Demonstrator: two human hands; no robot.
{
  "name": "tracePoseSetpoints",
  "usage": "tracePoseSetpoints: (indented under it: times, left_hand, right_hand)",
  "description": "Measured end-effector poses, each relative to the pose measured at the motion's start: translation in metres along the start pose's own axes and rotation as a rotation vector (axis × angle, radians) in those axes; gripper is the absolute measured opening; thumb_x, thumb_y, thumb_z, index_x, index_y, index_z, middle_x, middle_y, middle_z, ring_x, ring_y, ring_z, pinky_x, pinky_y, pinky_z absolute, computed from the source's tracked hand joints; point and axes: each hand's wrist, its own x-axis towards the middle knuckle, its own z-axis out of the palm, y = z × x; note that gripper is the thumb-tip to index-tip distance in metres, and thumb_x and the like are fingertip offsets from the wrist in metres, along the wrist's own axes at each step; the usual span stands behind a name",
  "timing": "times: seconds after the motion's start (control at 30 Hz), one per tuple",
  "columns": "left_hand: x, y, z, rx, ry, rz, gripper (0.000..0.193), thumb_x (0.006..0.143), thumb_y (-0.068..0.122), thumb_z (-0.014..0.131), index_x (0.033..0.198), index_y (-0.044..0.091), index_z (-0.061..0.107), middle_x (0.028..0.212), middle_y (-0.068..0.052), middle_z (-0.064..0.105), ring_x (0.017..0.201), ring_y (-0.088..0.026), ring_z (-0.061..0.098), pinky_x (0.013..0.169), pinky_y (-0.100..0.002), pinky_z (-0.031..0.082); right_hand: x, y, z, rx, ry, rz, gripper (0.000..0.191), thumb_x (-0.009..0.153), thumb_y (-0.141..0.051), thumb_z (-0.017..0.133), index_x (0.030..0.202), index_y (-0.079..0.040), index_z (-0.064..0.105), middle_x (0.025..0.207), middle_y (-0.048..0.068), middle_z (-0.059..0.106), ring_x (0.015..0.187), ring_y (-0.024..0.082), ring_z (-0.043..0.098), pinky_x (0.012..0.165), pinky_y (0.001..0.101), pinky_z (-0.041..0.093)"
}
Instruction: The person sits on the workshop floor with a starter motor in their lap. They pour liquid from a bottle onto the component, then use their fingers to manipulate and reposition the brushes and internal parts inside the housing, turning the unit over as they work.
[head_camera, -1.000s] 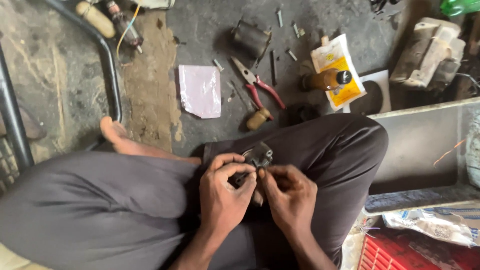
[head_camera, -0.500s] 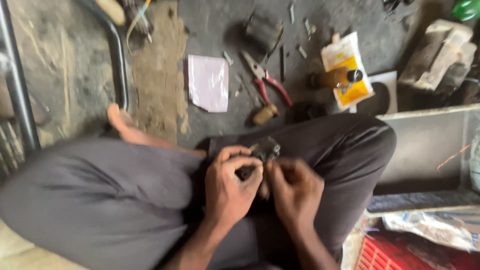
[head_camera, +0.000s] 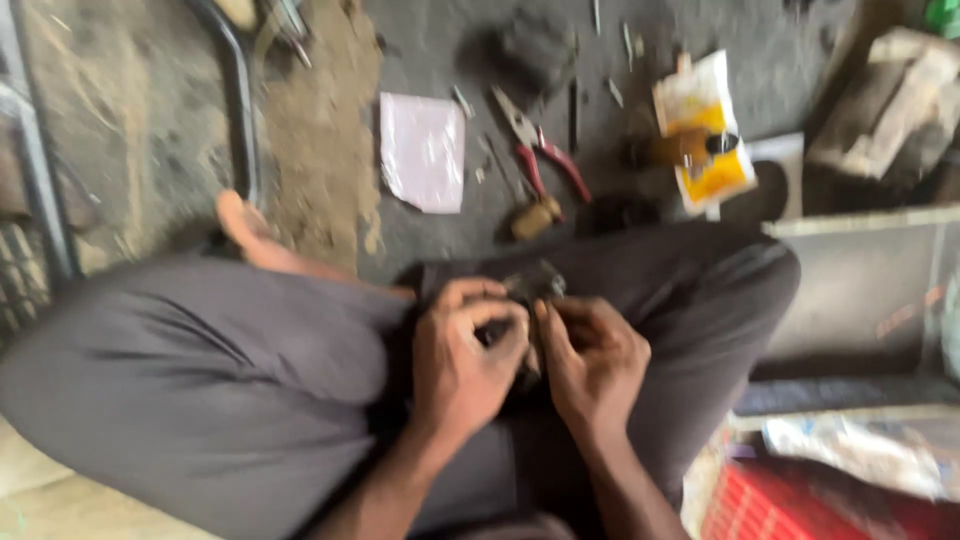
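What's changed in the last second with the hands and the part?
Little. Both hands, left and right, still clasp the small dark metal part over the lap, with no clear shift in grip. The view has drifted and blurred, so finger movement cannot be told. The red-handled pliers, pink sheet and yellow packet lie where they were.

- Left hand (head_camera: 462, 360) and right hand (head_camera: 592, 362) are pinching a small dark metal part (head_camera: 532, 287) together over the lap.
- Red-handled pliers (head_camera: 540, 155) are lying on the gritty floor, just beside a pink sheet (head_camera: 424, 150).
- A yellow packet (head_camera: 702, 140) is sitting farther right.
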Motion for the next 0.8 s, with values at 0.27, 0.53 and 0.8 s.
tracePoseSetpoints:
  times: [0.27, 0.53, 0.8]
  left_hand:
    - [-0.001, 0.001, -0.003, -0.013, -0.030, 0.043, 0.013, 0.077, 0.015, 0.080, 0.088, 0.006, 0.079, 0.106, -0.013, 0.074, 0.096, -0.031, 0.073, 0.084, -0.039, 0.057]
    - [0.005, -0.007, -0.004, -0.035, -0.084, -0.048, 0.016, 0.076, 0.014, 0.079, 0.088, 0.006, 0.080, 0.109, -0.011, 0.073, 0.088, -0.028, 0.075, 0.072, -0.038, 0.058]
    - [0.006, -0.004, -0.006, 0.016, -0.027, 0.139, 0.015, 0.074, 0.012, 0.081, 0.087, 0.004, 0.080, 0.105, -0.012, 0.074, 0.090, -0.026, 0.074, 0.078, -0.034, 0.058]
  right_hand:
    - [-0.003, -0.007, -0.002, -0.017, 0.029, -0.045, 0.011, 0.089, -0.013, 0.080, 0.091, -0.002, 0.078, 0.072, 0.005, 0.074, 0.059, 0.007, 0.065, 0.053, 0.0230, 0.051]
    - [0.005, -0.017, 0.000, -0.048, 0.054, -0.222, 0.011, 0.087, -0.014, 0.080, 0.090, -0.004, 0.076, 0.073, 0.005, 0.073, 0.059, 0.009, 0.071, 0.054, 0.0243, 0.056]
    - [0.014, -0.009, 0.004, -0.132, 0.082, -0.341, 0.012, 0.086, -0.013, 0.081, 0.084, -0.003, 0.075, 0.068, 0.007, 0.069, 0.055, 0.012, 0.065, 0.052, 0.0273, 0.051]
